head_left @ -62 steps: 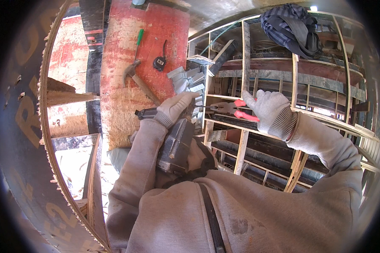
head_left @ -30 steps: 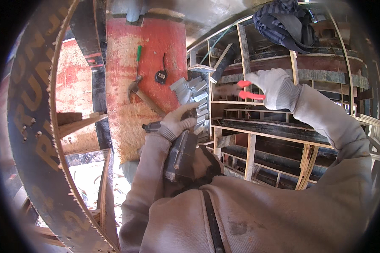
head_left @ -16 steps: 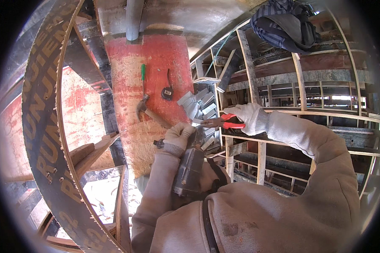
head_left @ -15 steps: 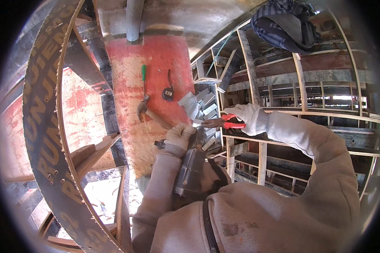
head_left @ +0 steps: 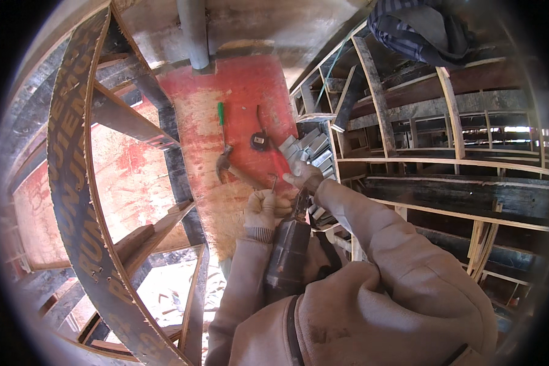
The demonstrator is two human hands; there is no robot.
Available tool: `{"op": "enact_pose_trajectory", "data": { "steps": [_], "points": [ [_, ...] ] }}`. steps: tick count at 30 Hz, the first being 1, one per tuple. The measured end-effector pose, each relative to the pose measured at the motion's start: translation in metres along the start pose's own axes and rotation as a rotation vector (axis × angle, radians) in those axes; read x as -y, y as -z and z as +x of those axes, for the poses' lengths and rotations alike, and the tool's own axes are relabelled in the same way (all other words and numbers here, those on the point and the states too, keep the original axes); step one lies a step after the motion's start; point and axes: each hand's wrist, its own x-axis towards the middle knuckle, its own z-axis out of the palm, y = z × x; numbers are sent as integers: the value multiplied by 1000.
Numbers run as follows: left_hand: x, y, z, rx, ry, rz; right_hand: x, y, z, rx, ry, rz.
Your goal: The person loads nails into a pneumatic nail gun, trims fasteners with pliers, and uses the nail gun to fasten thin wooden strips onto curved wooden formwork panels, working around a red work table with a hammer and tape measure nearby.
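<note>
A red-painted board (head_left: 226, 116) is seen carrying a claw hammer (head_left: 233, 171), a green-handled screwdriver (head_left: 221, 120), a small tape measure (head_left: 259, 141) and a stack of grey metal brackets (head_left: 308, 152). Red-handled pliers (head_left: 280, 166), stiff, fairly light and probably best held by the coated handles, are gripped in the gloved right hand (head_left: 304, 175) beside the brackets. The gloved left hand (head_left: 263, 210) is closed around something small, which cannot be made out.

Lettering, one item: large pale printed characters along the dark curved band (head_left: 73, 183) at my left, running top to bottom; packages, labels, screens: none seen
</note>
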Motion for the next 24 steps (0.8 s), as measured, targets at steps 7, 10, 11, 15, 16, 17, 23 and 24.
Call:
{"op": "enact_pose_trajectory", "data": {
  "steps": [7, 10, 11, 15, 16, 17, 23, 24],
  "points": [
    [-11, -3, -2, -37, 45, 62, 52, 29, -50, 472, 1, 1095],
    [-18, -11, 2, -6, 93, 201, 71, 40, -44, 353, 6, 704],
    [-20, -13, 1, 30, 74, 231, 69, 41, -37, 346, 15, 622],
    [-24, -10, -13, 125, 23, 297, 27, 44, 19, 94, -457, 857],
    [-25, -7, -20, 161, 20, 338, 13, 46, 36, 25, -462, 913],
    [-27, -4, -29, 187, 53, 376, -1, 47, 49, -128, -531, 872],
    [-50, 18, -80, 342, -219, 892, -32, 63, 36, -247, -550, 832],
    [-52, 17, -85, 316, -59, 780, -26, 53, 15, -189, -530, 732]
  ]
}}
